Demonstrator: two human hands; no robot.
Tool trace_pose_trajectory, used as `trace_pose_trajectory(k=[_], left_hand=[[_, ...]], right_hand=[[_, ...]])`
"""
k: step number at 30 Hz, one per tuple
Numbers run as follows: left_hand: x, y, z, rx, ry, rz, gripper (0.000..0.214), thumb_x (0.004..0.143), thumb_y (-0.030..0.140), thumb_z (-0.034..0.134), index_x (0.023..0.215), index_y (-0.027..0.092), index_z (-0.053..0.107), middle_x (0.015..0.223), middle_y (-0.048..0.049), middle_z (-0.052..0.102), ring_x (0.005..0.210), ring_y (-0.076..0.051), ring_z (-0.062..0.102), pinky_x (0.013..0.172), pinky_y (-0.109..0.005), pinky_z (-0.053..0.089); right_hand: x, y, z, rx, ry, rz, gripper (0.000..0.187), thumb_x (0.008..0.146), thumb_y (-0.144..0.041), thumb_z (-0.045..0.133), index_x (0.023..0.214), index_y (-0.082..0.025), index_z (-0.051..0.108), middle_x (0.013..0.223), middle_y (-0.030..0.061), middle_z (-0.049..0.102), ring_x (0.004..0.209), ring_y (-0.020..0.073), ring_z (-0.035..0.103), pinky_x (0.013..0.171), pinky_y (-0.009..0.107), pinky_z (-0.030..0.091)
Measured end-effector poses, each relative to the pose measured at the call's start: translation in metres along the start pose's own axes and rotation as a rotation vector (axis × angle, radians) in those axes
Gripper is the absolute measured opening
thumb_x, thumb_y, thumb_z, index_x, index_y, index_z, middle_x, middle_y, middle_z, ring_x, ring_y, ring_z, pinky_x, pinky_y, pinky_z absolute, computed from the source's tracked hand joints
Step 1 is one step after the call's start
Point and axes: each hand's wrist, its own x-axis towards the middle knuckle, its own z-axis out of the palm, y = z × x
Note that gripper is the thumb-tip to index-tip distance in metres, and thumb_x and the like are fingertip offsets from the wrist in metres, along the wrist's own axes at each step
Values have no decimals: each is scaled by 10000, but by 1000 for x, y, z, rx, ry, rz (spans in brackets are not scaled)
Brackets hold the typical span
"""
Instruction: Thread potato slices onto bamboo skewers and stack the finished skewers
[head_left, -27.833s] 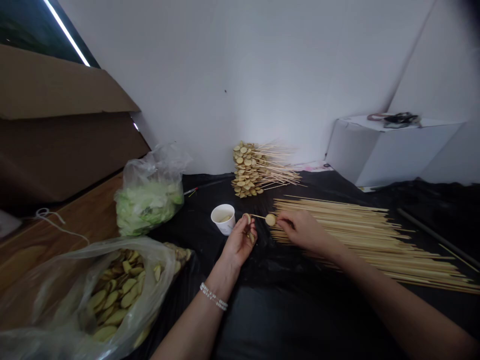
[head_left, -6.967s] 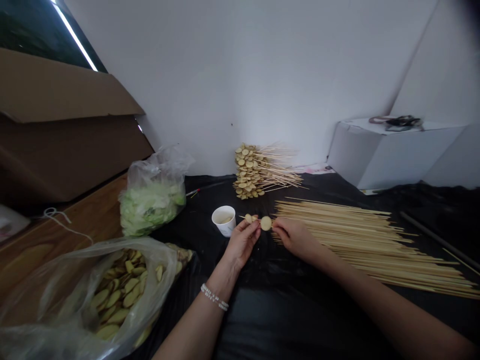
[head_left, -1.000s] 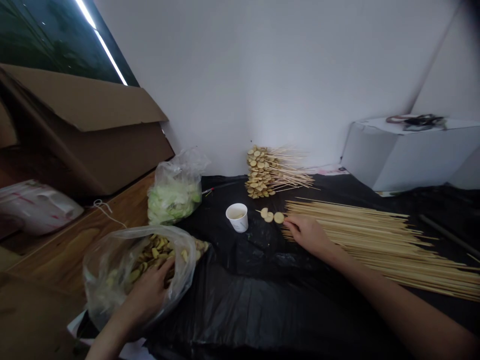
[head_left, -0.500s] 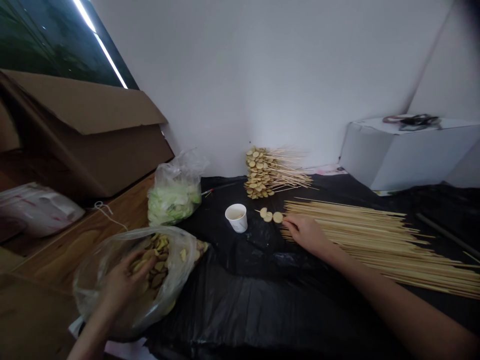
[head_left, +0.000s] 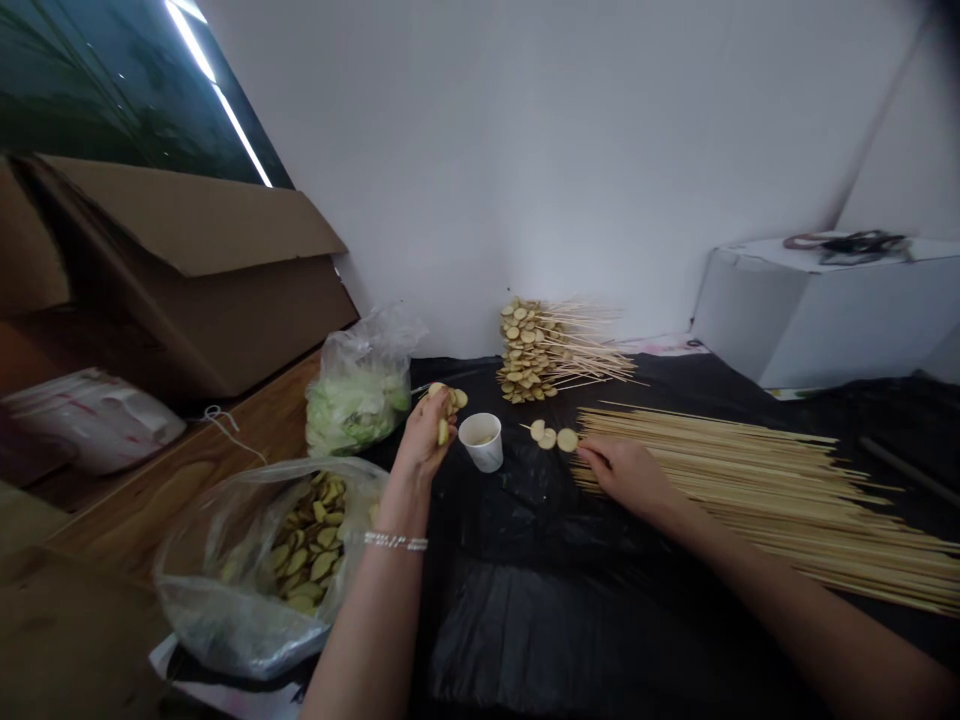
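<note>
My left hand (head_left: 426, 435) is closed around several pale, round potato slices (head_left: 452, 398), just left of a white paper cup (head_left: 481, 442). Between the thumb and fingers of my right hand (head_left: 622, 472) is a thin wooden skewer with three slices threaded on it, the skewered potato slices (head_left: 555, 438). Its tip points left, toward the cup. Below my left forearm's side lies an open clear plastic bag (head_left: 217, 600) full of loose potato slices (head_left: 311, 545). Bare bamboo skewers (head_left: 720, 480) lie in a wide spread beside and under my right hand.
Finished potato skewers (head_left: 529, 350) are piled against the wall. A tied bag of pale green vegetable pieces (head_left: 356, 400) stands at the left back. A cardboard box (head_left: 210, 290) is behind it, and a white box (head_left: 825, 310) stands at right. Black plastic sheeting (head_left: 525, 620) covers the table.
My left hand has come out of the bag and moved right and up to beside the cup, carrying several slices. My right hand still holds the skewer in nearly the same place.
</note>
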Motion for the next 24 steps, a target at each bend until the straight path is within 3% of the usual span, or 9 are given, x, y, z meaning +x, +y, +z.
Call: trace_pose_trajectory(k=[1, 3, 8, 13, 17, 24], left_hand=[[6, -8, 5, -29, 21, -53, 379, 624, 429, 697, 834, 143, 563, 681, -4, 553, 479, -54, 447, 366, -146, 287], [13, -22, 11, -36, 62, -29, 401, 622, 436, 698, 864, 144, 568, 684, 7, 554, 494, -57, 458, 396, -159, 310], [16, -40, 13, 118, 126, 264, 362, 659, 437, 689, 855, 149, 590, 625, 36, 528, 497, -56, 434, 459, -178, 348], [22, -43, 16, 282, 206, 396, 330, 708, 444, 639, 861, 155, 598, 667, 6, 579, 534, -77, 479, 509, -194, 386], [25, -42, 23, 380, 228, 441, 315, 713, 436, 628, 866, 161, 611, 735, -22, 620, 641, -115, 550, 585, -213, 424], [19, -44, 22, 491, 143, 417, 278, 695, 403, 632, 877, 193, 632, 750, -9, 632, 683, -132, 571, 594, -217, 429]], right_hand=[[0, 0, 0, -3, 1, -4, 267, 906, -270, 419, 750, -201, 625, 755, 45, 676, 706, 166, 596, 657, 267, 385], [1, 1, 0, -11, -5, -15, 266, 907, -264, 416, 766, -200, 631, 767, 47, 679, 714, 166, 594, 662, 267, 384], [1, 2, 2, -33, -14, -27, 266, 915, -263, 407, 805, -199, 641, 805, 50, 683, 736, 167, 592, 678, 263, 380], [0, 0, 3, -42, -21, -29, 279, 924, -268, 394, 794, -199, 631, 785, 45, 675, 732, 169, 586, 670, 264, 376], [0, 0, 3, -33, -18, -34, 274, 923, -265, 395, 791, -202, 626, 789, 45, 675, 744, 169, 590, 683, 265, 383], [1, 1, 2, -34, -17, -46, 266, 914, -254, 402, 794, -201, 634, 789, 46, 682, 728, 170, 591, 663, 274, 383]])
